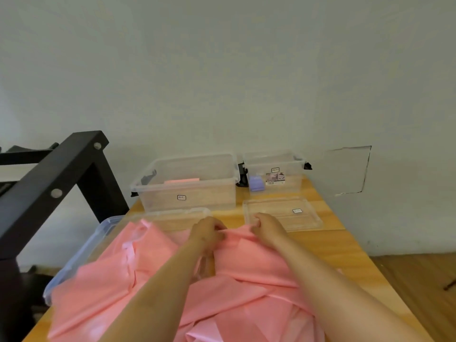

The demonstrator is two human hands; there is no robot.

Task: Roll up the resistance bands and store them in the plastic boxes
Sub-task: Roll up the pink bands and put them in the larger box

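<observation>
A wide pink resistance band [249, 287] lies crumpled over the near part of the wooden table [345, 248]. My left hand [208, 232] and my right hand [267, 227] each pinch its far edge, a short gap apart. Behind them stands a large clear plastic box [187, 185] with a rolled pink band [182, 180] inside. To its right a smaller clear box [275, 172] holds a purple roll [256, 183].
A clear lid [282, 213] lies in front of the small box. Another clear lid with a bluish rim [81, 255] lies under the band at the left. A black metal frame [61, 178] stands left of the table. The wall is close behind.
</observation>
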